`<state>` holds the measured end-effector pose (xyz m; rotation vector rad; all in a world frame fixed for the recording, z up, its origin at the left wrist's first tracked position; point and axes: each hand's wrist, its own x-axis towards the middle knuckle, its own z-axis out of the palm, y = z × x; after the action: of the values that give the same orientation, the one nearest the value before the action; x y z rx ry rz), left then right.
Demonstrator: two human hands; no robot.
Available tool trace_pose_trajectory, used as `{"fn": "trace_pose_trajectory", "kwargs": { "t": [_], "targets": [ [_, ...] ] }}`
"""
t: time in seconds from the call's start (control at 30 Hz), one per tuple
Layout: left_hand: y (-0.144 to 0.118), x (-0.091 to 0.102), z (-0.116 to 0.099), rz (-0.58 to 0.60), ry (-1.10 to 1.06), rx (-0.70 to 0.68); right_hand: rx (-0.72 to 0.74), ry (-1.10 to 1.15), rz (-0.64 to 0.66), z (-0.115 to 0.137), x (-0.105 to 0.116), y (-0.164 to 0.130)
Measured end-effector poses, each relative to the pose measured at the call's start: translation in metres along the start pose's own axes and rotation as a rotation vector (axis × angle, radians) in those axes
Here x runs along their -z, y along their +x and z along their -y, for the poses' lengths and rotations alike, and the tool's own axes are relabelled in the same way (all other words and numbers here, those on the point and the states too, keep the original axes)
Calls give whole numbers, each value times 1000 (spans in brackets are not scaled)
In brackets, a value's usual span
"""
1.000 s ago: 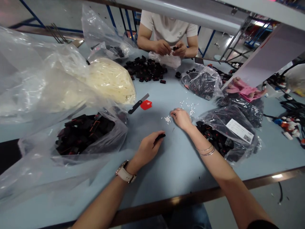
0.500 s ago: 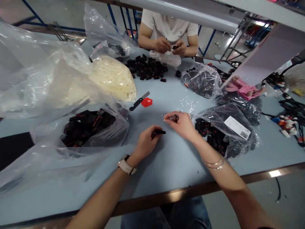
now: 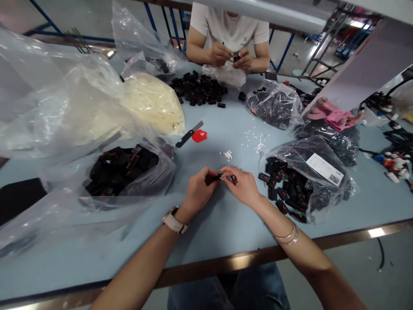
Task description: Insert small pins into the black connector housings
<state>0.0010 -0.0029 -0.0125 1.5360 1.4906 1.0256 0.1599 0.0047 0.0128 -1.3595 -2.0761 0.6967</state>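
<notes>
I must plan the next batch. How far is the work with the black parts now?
Done: cannot tell. In hand: the left hand grips a black connector and the right hand presses at its tip. Left: the open bag of black connectors on the right and loose white pins.

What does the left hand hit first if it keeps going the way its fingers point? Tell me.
The left hand points right, holding a small black part. It would likely first meet the fingertips of the right hand, which already almost touch that part.

Two bracelets (image 3: 287, 236), one watch (image 3: 172, 221), perhaps six plastic bags (image 3: 129, 172)
</notes>
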Motion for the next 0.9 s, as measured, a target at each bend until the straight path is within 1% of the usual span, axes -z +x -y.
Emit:
{"fn": "trace_pose_trajectory", "kwargs": {
  "t": [0.2,0.27,0.37,0.43,0.53,0.63,0.7,0.77,0.83,0.9],
  "targets": [
    [-1,-1,1,-6,31,-22,88,-237,67,4,0,-2],
    [-1,-1,1,-10,54,-24,118,-313,58,4,-3,-3],
    [0,0,1,-14,94,-21,125,-383,22,2,-8,-5],
    [0,0,0,-13,112,-8,125,-371,-7,-2,-11,-6],
    [1,2,-3,-21,122,23,129,-290,-62,-8,-13,-7],
    [1,3,-5,-26,144,42,165,-235,-91,-12,-14,-9],
    [1,3,-7,-28,169,44,202,-234,-74,-13,-14,-9],
    [1,3,-7,-31,185,47,202,-239,-36,-12,-14,-8],
    [1,2,-8,-32,178,56,150,-221,10,-10,-13,-5],
    [2,2,-8,-20,156,64,88,-157,49,-8,-11,-1]
  ]
}}
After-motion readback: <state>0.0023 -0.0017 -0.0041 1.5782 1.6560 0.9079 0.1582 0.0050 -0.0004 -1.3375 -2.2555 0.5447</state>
